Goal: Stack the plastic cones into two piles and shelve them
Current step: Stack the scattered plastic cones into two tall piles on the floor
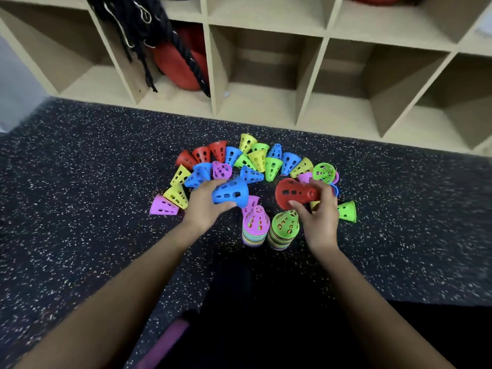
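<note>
Two short piles of nested cones stand side by side on the speckled floor: one topped by a purple cone [256, 221], the other topped by a green cone [285, 225]. My left hand [206, 203] grips a blue cone [231, 192] just left of and above the purple-topped pile. My right hand [319, 214] grips a red cone [294, 193] lying sideways above the green-topped pile. Behind both hands several loose cones [259, 159] in red, blue, yellow, green and purple lie scattered in an arc.
A wooden cubby shelf [311, 105] runs along the far edge of the floor. One cubby holds red discs [177, 62] and dark ropes [143, 30]. The cubbies behind the cones show bare board. A purple object [167, 339] lies near my legs.
</note>
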